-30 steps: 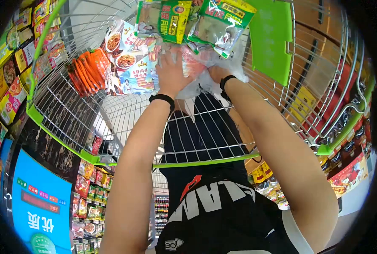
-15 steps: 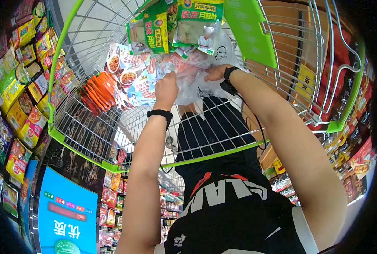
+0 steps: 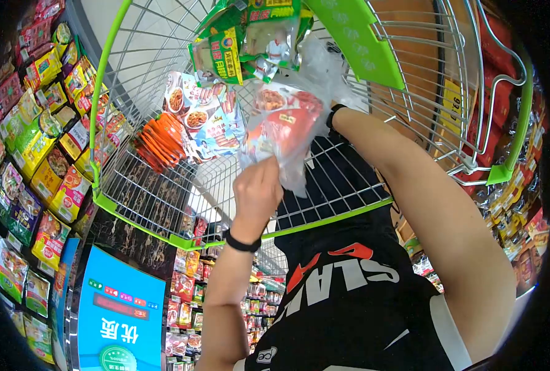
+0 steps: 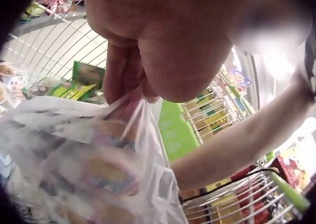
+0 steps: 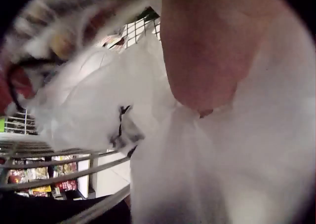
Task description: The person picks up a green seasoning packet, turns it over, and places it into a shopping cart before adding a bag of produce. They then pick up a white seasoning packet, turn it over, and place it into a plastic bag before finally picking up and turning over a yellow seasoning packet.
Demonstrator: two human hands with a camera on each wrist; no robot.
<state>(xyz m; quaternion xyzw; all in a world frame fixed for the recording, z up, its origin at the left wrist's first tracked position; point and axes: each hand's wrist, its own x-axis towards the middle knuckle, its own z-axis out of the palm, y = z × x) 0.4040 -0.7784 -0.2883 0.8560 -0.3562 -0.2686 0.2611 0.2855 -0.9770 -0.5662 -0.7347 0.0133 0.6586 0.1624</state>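
Note:
My left hand (image 3: 257, 190) pinches the edge of a clear plastic bag (image 4: 163, 197), pulling the film up into a peak in the left wrist view. Inside the bag shows a red and white food packet (image 3: 287, 127). In the right wrist view my right thumb (image 5: 205, 66) presses into the bag's whitish film, which creases away from the tip; the fingers are hidden. From the head view that hand is behind the bag, with only its wristband (image 3: 335, 115) showing. Both hands work over a wire shopping cart (image 3: 324, 234).
Green spice packets (image 3: 272, 37) lie at the cart's far end. Left of the bag are a picture-printed packet (image 3: 216, 123) and a bundle of orange packs (image 3: 162, 139). A green plastic panel (image 3: 364, 46) stands at the right. Shelves of packaged food (image 3: 46, 148) line the left side.
The left hand has gone from resting on the bag to gripping its edge and drawing it towards the body. The bag is raised, and its printed packet now shows more.

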